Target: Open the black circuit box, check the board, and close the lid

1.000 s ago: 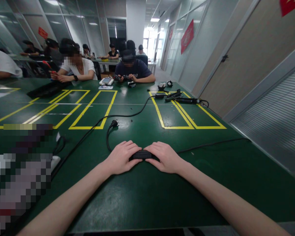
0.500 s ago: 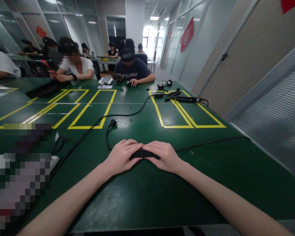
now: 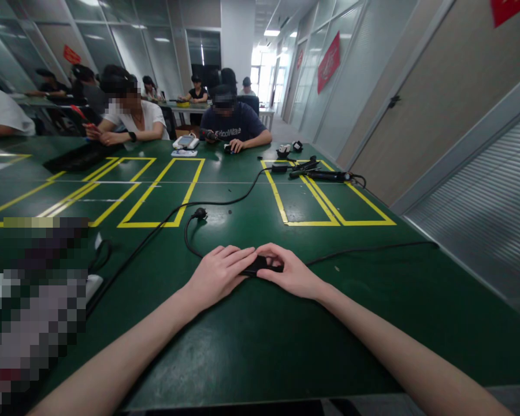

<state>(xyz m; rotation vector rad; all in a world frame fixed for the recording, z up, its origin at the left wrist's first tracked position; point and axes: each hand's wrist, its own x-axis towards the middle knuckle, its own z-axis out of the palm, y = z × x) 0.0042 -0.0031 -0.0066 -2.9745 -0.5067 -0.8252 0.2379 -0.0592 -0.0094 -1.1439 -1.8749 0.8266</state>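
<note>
A black power adapter [image 3: 255, 267] lies on the green table in front of me, partly covered by fingers. My left hand [image 3: 220, 274] is closed over its left part, fingers along the top and thumb hidden below. At the right end, my right hand [image 3: 291, 271] curls its thumb and fingers round the black cord [image 3: 277, 267] coming out of the adapter. Beyond my left hand, a short lead ends in a black plug [image 3: 200, 214]. From behind my right hand, a thin cable [image 3: 364, 250] runs to the table's right edge.
Another long black cable [image 3: 216, 203] crosses the table to a small adapter [image 3: 279, 168] and black tools [image 3: 323, 173]. Yellow tape [image 3: 314, 223] marks rectangles on the tabletop. Pixelated items lie at the left. A co-worker [image 3: 236, 124] sits opposite, hands on small objects.
My right hand has shifted slightly right and its fingers have arched, uncovering the adapter's right end and cord. My left hand stays over the adapter.
</note>
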